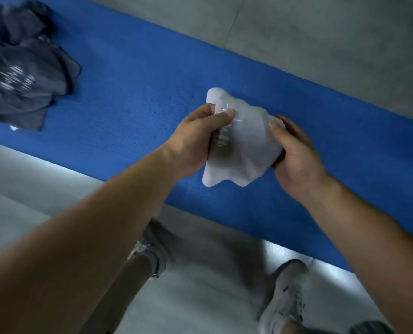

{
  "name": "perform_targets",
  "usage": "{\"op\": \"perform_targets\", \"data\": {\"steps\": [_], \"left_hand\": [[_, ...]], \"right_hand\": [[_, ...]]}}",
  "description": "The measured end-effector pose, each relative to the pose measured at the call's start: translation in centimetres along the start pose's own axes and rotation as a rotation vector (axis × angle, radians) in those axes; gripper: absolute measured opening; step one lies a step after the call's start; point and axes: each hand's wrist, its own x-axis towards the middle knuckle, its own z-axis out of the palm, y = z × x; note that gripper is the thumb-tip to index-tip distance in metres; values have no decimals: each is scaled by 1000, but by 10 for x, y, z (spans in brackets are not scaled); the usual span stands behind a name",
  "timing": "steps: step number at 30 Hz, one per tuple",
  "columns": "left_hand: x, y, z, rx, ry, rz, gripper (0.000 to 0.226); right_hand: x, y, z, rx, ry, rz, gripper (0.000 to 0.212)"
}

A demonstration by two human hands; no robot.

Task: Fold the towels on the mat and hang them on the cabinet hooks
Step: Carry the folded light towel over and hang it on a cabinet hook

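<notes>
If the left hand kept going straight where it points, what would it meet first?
The left hand grips the white towel; beyond it, probably the blue mat, though depth is unclear.

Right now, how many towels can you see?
2 at least: the white towel, gripped by the left hand and right hand over the blue mat, and a dark grey heap at the mat's left end, which may hide more than one towel.
</notes>
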Motion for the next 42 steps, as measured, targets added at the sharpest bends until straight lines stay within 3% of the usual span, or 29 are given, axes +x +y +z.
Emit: {"op": "perform_targets", "data": {"steps": [2,4,10,16,20,24,29,34,42], "left_hand": [[-27,29,5,-26,-13,4,9],[-53,58,7,-56,-21,-2,18],[-125,145,7,25,-17,-29,35],[-188,218,4,432,178,82,37],[-226,258,8,676,1,230,66],[-253,291,30,988,-79,259,76],[-279,319,70,1271,-97,305,66],[-287,331,101,1533,-149,346,36],[-290,344,156,1574,-224,356,31]], "right_hand": [[-26,-26,23,71,-106,66,49],[-53,-53,47,123,-162,118,48],[-124,-132,113,55,121,-80,38],[-193,-183,168,-154,123,-271,33],[-232,-212,185,-201,125,-271,43],[-269,-238,180,-373,135,-267,61],[-305,-269,169,-629,180,-287,58],[-325,-291,160,-743,212,-349,37],[-344,-327,113,-666,134,-261,52]]}}
